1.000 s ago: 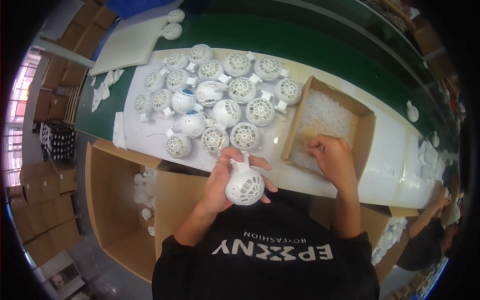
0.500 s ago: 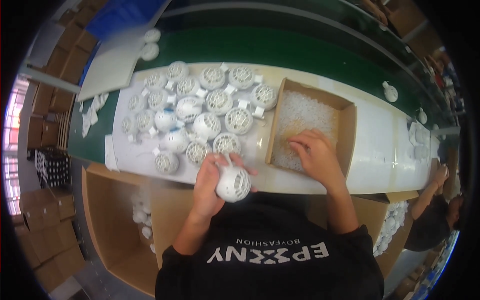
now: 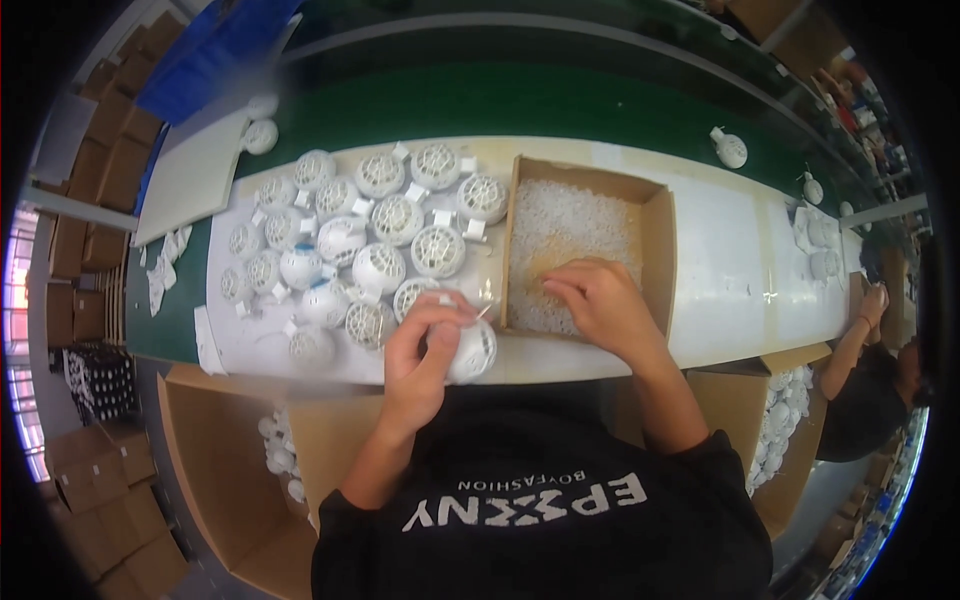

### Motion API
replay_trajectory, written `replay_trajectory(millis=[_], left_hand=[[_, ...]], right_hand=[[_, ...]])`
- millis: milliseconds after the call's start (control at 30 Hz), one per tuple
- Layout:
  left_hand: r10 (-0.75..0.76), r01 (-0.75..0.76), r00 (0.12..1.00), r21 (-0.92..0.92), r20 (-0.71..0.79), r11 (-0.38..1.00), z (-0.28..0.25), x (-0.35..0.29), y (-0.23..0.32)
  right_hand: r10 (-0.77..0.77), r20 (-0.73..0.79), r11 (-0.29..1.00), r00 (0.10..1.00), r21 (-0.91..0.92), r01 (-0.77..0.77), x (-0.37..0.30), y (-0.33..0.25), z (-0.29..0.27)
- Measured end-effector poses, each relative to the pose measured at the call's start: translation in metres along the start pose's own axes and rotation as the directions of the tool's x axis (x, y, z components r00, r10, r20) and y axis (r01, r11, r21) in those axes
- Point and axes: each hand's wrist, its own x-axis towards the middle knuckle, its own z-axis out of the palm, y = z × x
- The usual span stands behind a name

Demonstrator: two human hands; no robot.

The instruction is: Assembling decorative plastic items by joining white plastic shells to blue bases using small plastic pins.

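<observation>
Since half a second ago, the left hand (image 3: pixel 420 355) has brought its white ball (image 3: pixel 478 352) closer to the cardboard tray (image 3: pixel 656 240), turning it so that less of the grille shows; the right hand keeps its place over the tray.

Farthest left of the tray and nearer the person, an open carton (image 3: pixel 225 455) stands below the surface (image 3: pixel 725 300), with white balls inside. Left of the tray, many grilled white balls (image 3: pixel 398 220) lie close together on the surface, two of them bearing blue marks.

Just off the tray's near left corner, the left hand curls round its ball, thumb and fingers gripping near the top. Clear small pieces (image 3: pixel 575 215) fill the tray. Over its near part, the right hand (image 3: pixel 603 305) draws thumb and fingers together; whether they pinch a piece cannot be told. Right of the tray, a second carton (image 3: pixel 722 400) holds white parts, and beyond it a co-worker's hand (image 3: pixel 874 302) shows.
</observation>
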Motion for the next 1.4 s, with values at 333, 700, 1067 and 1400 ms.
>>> replay_trajectory(millis=[333,700,1067,1400], left_hand=[[0.139,-0.132,0.99,0.564,0.03,0.815,0.013,0.006,0.018],[0.103,-0.123,0.992,0.575,0.067,0.809,0.008,0.0,0.019],[0.058,-0.096,0.995,0.586,0.085,0.804,0.008,-0.001,0.023],[0.115,-0.1,0.993,0.582,0.011,0.807,0.02,0.003,0.018]], right_hand=[[0.226,0.129,0.748,0.965,0.612,-0.257,-0.001,-0.045,-0.019],[0.173,0.328,0.627,0.929,0.691,-0.361,0.007,-0.043,-0.019],[0.106,0.309,0.709,0.945,0.642,-0.29,0.007,-0.04,-0.016],[-0.177,-0.041,0.951,0.983,0.25,0.182,0.004,-0.057,-0.007]])
